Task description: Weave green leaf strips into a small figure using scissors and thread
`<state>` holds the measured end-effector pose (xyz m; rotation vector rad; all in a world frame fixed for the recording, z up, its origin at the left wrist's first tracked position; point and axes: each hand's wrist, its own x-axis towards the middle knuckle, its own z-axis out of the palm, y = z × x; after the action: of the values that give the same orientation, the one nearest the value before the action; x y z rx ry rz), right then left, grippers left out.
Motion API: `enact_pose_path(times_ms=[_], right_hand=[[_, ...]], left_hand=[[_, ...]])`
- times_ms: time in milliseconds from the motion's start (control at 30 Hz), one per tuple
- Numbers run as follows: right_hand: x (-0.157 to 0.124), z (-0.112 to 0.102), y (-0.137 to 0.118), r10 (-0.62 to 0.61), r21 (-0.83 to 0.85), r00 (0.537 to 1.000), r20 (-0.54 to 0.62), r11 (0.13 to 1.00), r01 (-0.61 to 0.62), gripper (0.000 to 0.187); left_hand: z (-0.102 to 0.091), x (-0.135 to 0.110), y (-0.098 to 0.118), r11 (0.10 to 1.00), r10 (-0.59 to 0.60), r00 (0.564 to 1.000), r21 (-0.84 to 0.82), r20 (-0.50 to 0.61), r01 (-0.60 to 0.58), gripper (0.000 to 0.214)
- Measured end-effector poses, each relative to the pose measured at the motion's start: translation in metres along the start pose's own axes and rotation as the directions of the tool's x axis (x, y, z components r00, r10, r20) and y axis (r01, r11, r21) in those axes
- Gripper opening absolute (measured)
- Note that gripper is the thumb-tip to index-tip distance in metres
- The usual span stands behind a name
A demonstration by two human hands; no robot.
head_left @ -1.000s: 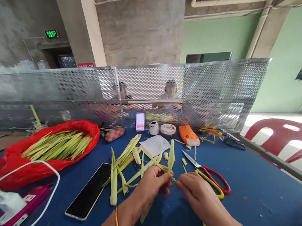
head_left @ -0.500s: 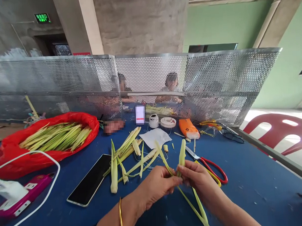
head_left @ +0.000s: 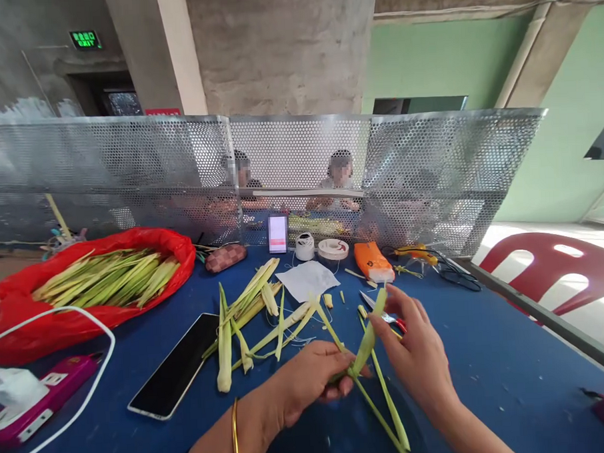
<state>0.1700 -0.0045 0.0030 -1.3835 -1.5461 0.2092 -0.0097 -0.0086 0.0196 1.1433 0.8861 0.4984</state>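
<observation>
My left hand (head_left: 308, 376) is closed in a pinch on the fold of a pale green palm leaf strip (head_left: 363, 347), low over the blue table (head_left: 488, 358). My right hand (head_left: 418, 355) holds the strip's upper end between thumb and fingers, its other fingers spread. Two thin tails of the strip (head_left: 385, 416) trail down toward me. Red and yellow scissors (head_left: 386, 316) lie just behind my right hand, mostly hidden by it.
Loose leaf strips (head_left: 246, 316) lie mid-table beside a black phone (head_left: 175, 365). A red bag of leaves (head_left: 94, 282) sits left, a pink device with white cable (head_left: 39, 398) at the near left. Thread spool, tape, an orange object and a glue gun line the perforated metal screen (head_left: 300, 173); two people sit behind it. A red chair (head_left: 559, 275) stands right.
My right hand has slid up the strip to its top end and opened its fingers. The left hand has kept its pinch at the fold. The tails now hang lower.
</observation>
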Motion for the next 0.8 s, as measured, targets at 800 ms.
enact_pose_path(times_ms=[800], right_hand=[[-0.019,0.010,-0.015,0.159,0.336,0.873,0.460,0.879,-0.337,0.028]], left_hand=[[0.019,0.001,-0.009,0.981,-0.024,0.997,0.196,0.074,0.009,0.031]])
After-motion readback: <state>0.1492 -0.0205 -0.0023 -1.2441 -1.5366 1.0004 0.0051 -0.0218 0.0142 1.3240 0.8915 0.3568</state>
